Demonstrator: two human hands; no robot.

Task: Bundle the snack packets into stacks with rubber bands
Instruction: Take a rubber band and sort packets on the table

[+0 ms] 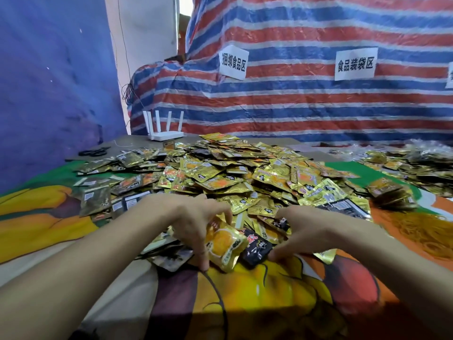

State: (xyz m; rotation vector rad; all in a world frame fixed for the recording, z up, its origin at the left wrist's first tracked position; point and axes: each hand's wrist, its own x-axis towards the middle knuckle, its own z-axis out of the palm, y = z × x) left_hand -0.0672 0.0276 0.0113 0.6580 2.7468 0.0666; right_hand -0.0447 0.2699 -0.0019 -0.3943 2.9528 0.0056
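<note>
Gold snack packets (232, 168) lie heaped loose (some black), with probable yellow rubber bands (426, 238) piled at right.

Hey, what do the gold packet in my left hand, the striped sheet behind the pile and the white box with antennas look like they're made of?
Gold packet: metallised plastic foil, glossy; crinkled bright glints.
Striped sheet: probably woven plastic tarpaulin; creased, faint sheen.
White box: hard matt plastic; smooth moulded edges.

Bright, even indoor light; the strongest glow comes through a gap (184, 7) at 12 o'clock; glare sparkles on the foil snack packets (220, 168) at centre; deep shadow darkens the cloth (343, 322) at 5 o'clock; edges bow at 9 and 3 o'clock, where detail softens.
</note>
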